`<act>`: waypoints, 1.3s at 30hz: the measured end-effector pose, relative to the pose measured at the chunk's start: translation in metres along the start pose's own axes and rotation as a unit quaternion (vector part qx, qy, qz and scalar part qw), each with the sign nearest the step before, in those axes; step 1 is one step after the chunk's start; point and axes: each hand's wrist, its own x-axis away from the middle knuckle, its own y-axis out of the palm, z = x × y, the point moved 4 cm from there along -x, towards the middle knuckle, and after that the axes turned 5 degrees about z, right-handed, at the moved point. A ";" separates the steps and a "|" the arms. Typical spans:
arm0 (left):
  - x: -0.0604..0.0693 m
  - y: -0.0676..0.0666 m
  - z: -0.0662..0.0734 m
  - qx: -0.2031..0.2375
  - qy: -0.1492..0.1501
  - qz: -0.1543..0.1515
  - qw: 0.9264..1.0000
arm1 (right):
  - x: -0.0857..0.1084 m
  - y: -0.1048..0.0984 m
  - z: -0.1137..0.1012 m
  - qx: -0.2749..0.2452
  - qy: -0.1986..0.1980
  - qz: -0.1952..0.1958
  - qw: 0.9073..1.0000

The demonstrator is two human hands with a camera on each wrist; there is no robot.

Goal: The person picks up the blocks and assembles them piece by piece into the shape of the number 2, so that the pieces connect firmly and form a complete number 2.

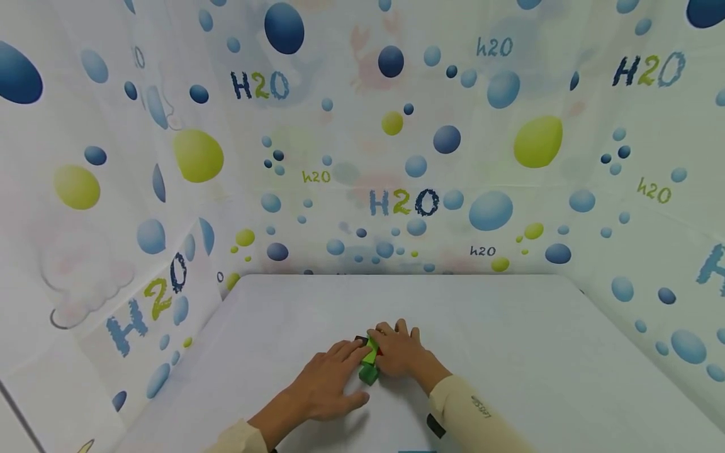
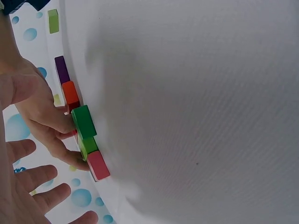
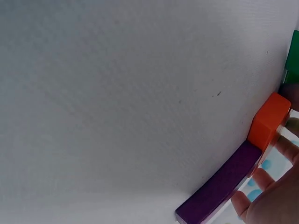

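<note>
On the white table, my right hand (image 1: 404,352) holds a light green block (image 1: 370,353), with thumb and a finger at its sides. My left hand (image 1: 325,384) lies from the left with fingers extended, their tips by the same block. A dark green block (image 1: 369,375) sits against its near end. In the left wrist view, a pinkish-red block (image 2: 98,165) adjoins the light green one, and an orange block (image 2: 71,93) and a purple block (image 2: 61,69) line up on the other side. Spread fingers (image 3: 264,179) of the right hand show beside the purple block in the right wrist view.
A separate light green block (image 2: 53,21) stands beyond the purple one in the left wrist view. A dark object (image 1: 435,426) shows beside the right sleeve. Printed curtains (image 1: 362,145) hang behind and beside the table (image 1: 510,352).
</note>
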 end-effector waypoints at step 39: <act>0.029 -0.007 -0.007 -0.046 0.011 0.032 0.998 | 0.029 -0.030 0.006 0.027 -0.129 0.118 0.984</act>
